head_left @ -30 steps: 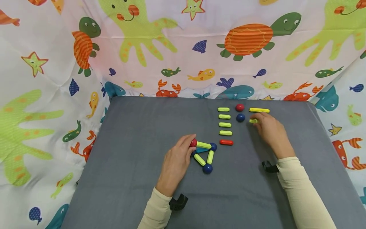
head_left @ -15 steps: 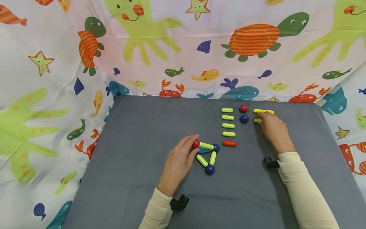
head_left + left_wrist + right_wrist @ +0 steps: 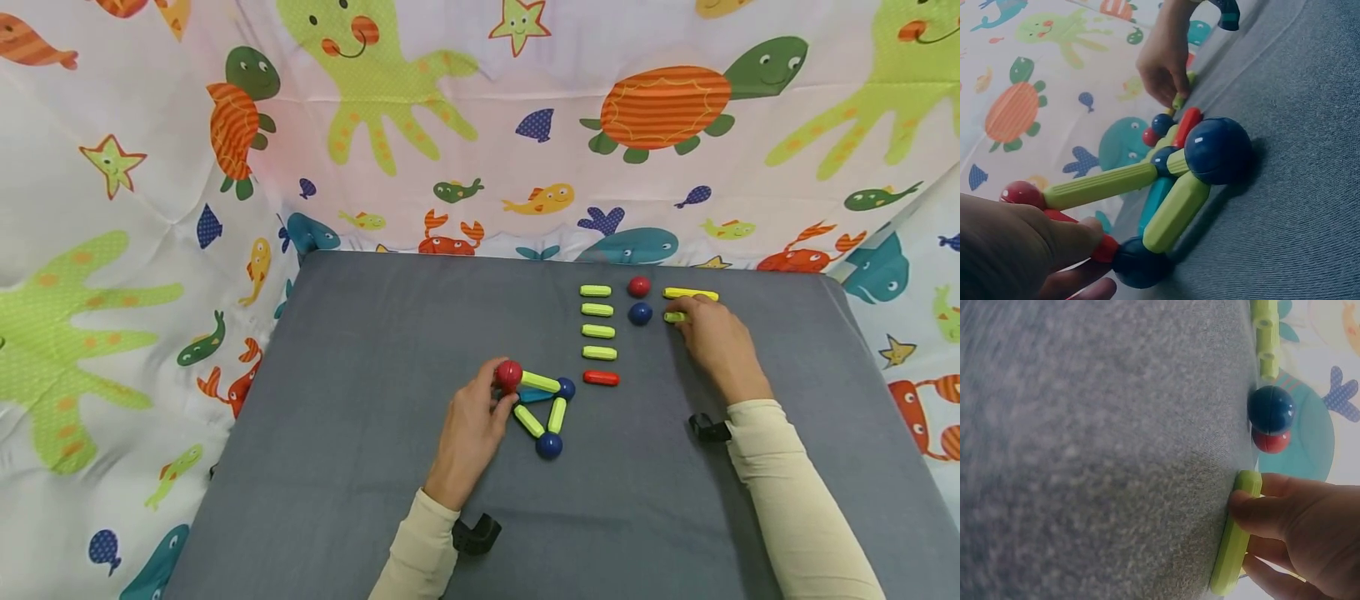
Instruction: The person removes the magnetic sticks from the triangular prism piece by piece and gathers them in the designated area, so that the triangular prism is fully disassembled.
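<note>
1. Fingers of the left hand [image 3: 471,429] were curled round a glossy red plastic ball [image 3: 508,374], lifted at a corner of the rod-and-ball triangle frame [image 3: 543,408] on the grey cloth-covered table [image 3: 360,350].
2. A long lime-green plastic rod [image 3: 1235,537] lying on the table was pinched by the right hand [image 3: 716,342], just beside a loose dark blue ball [image 3: 640,313].

The person is wearing a cream long-sleeved top, and both sleeves are reaching down to the wrists. The left hand [image 3: 472,425] and the right hand [image 3: 716,342] are bare, without rings or gloves. A small black mount is sitting at each wrist, just beside the cuff.
</note>
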A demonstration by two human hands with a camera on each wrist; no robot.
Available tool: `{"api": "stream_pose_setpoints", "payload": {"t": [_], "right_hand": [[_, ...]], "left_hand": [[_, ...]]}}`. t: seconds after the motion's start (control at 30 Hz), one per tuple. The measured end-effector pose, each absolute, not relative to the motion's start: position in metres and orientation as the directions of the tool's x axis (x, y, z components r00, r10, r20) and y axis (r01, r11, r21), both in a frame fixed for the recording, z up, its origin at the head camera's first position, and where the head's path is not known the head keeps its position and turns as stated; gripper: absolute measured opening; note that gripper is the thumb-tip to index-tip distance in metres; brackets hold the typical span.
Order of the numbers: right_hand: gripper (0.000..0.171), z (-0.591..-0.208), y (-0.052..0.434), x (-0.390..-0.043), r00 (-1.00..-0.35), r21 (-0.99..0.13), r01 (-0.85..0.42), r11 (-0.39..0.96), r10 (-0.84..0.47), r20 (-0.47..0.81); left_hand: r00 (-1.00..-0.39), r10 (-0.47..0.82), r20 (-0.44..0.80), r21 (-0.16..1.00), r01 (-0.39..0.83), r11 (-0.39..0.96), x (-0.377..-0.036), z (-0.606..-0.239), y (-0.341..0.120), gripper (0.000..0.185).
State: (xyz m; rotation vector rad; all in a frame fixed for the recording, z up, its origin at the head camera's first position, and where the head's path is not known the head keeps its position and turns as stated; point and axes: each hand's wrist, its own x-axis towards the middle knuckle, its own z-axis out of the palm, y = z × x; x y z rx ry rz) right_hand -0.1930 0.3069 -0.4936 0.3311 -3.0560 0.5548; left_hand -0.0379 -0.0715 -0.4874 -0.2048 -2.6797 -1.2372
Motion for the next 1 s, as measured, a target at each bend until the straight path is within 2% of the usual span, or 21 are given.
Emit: {"api": "stream_pose_setpoints", "payload": {"t": [0.1, 0.17, 0.4, 0.57, 0.77, 1.0], "right_hand": [[0.03, -0.494, 0.307, -0.193, -0.978, -0.351, -0.208, 0.913, -0.205, 0.047], [0.03, -0.493, 0.306, -0.192, -0.978, -0.352, -0.208, 0.912, -0.206, 0.046], [0.034, -0.466, 0.29, -0.179, -0.972, -0.321, -0.224, 0.92, -0.186, 0.146], [0.036, -0.43, 0.264, -0.164, -0.969, -0.318, -0.237, 0.918, -0.199, 0.148], [0.035, -0.398, 0.236, -0.142, -0.944, -0.349, -0.327, 0.878, -0.291, 0.154], [0.035, -0.382, 0.195, -0.123, -0.886, -0.402, -0.459, 0.792, -0.44, 0.146]], "left_hand": [[-0.977, 0.017, 0.215, 0.752, 0.177, 0.635, -0.038, -0.49, -0.07, 0.033], [-0.978, 0.004, 0.21, 0.761, 0.166, 0.627, -0.039, -0.491, -0.07, 0.028], [-0.973, 0.011, 0.231, 0.775, 0.191, 0.603, -0.041, -0.494, -0.074, 0.027], [-0.971, 0.021, 0.238, 0.765, 0.2, 0.611, -0.043, -0.494, -0.079, 0.027], [-0.971, 0.032, 0.236, 0.727, 0.198, 0.657, -0.042, -0.495, -0.084, 0.025], [-0.967, 0.029, 0.254, 0.694, 0.203, 0.691, -0.043, -0.497, -0.089, 0.024]]}}
